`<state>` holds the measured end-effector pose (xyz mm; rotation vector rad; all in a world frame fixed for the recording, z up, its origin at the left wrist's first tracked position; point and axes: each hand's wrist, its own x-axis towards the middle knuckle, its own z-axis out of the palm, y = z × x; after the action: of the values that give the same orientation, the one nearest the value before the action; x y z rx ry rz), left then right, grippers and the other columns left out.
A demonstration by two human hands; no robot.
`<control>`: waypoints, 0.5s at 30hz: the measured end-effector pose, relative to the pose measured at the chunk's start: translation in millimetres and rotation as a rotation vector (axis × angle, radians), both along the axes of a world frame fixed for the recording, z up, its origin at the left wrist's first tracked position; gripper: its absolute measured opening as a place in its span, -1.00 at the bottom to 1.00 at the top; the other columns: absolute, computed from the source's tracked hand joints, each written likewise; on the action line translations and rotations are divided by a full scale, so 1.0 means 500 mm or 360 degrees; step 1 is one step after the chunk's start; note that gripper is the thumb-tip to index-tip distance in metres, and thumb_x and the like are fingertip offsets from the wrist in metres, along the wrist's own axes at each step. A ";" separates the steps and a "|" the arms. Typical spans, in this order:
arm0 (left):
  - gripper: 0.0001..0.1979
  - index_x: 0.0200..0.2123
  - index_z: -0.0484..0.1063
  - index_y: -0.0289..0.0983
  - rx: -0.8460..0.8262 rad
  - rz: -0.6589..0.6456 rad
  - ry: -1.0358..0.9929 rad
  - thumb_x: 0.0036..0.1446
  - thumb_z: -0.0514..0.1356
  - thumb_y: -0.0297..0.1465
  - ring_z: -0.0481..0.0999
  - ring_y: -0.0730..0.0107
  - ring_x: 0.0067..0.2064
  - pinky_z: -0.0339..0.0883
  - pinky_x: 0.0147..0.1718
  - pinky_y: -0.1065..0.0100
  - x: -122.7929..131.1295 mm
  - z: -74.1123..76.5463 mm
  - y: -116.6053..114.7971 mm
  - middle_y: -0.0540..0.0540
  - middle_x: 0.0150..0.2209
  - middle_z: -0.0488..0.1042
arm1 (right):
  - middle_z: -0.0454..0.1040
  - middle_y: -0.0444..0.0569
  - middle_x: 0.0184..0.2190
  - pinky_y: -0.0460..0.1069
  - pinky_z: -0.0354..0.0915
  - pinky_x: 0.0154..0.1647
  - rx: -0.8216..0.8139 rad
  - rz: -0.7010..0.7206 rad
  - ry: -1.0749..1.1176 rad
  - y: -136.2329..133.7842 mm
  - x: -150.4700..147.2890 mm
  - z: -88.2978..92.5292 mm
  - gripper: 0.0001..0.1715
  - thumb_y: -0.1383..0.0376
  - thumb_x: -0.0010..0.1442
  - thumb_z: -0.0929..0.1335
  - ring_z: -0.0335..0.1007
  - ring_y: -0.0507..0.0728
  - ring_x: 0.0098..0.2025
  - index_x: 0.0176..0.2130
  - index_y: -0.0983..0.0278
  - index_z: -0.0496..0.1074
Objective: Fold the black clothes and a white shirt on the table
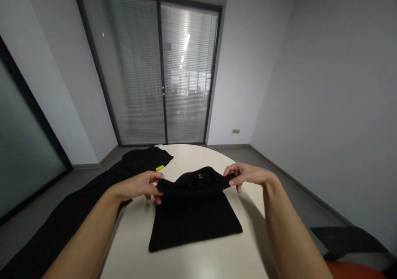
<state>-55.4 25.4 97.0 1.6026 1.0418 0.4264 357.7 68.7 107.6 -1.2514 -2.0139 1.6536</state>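
Note:
A black garment point(194, 219) lies partly folded on a round white table point(186, 262). Its upper part is lifted off the table and stretched between my two hands. My left hand point(143, 186) pinches the garment's left edge, fingers closed on the cloth. My right hand point(245, 174) grips the right edge in the same way. The collar with a small label point(200, 176) faces me between the hands.
More black clothing point(93, 196) is piled along the table's left side, with a small yellow tag point(159, 168) on it. A dark chair with an orange seat point(350, 246) stands at the lower right. Glass doors with blinds point(161, 72) are behind the table.

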 end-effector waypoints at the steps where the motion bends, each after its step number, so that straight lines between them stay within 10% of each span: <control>1: -0.72 -0.35 0.45 -0.24 -0.0032 -0.0052 0.0083 -0.09 0.41 -0.26 0.64 0.23 -0.33 0.29 -0.57 0.50 0.002 -0.001 -0.003 -0.03 -0.39 0.57 | 0.55 -0.01 -0.25 -0.09 0.44 -0.40 -0.0034 0.0033 -0.0050 -0.002 0.000 -0.003 -0.39 0.08 -0.14 0.59 0.49 0.02 -0.46 -0.16 0.35 0.50; 10: -0.74 -0.42 0.58 -0.21 -0.0323 -0.0287 0.0375 -0.29 0.48 -0.41 0.63 0.16 -0.38 0.34 -0.65 0.45 0.028 -0.040 -0.003 -0.07 -0.39 0.62 | 0.60 0.09 -0.35 -0.12 0.39 -0.48 -0.0237 0.0089 -0.0275 0.000 -0.013 -0.026 -0.21 -0.25 -0.02 0.43 0.51 0.05 -0.53 -0.18 0.40 0.55; 15: -0.68 -0.36 0.58 -0.24 -0.0352 -0.0233 0.0337 -0.17 0.48 -0.20 0.65 0.12 -0.40 0.31 -0.69 0.47 0.019 -0.040 0.002 -0.22 -0.26 0.63 | 0.61 0.15 -0.32 -0.08 0.39 -0.52 -0.0203 -0.0253 -0.0551 0.021 -0.012 -0.055 -0.27 -0.22 -0.06 0.48 0.53 0.10 -0.53 -0.24 0.36 0.45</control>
<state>-46.1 26.2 77.0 1.5338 1.0807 0.0404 351.7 79.3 80.0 -1.8008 -1.9497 1.6000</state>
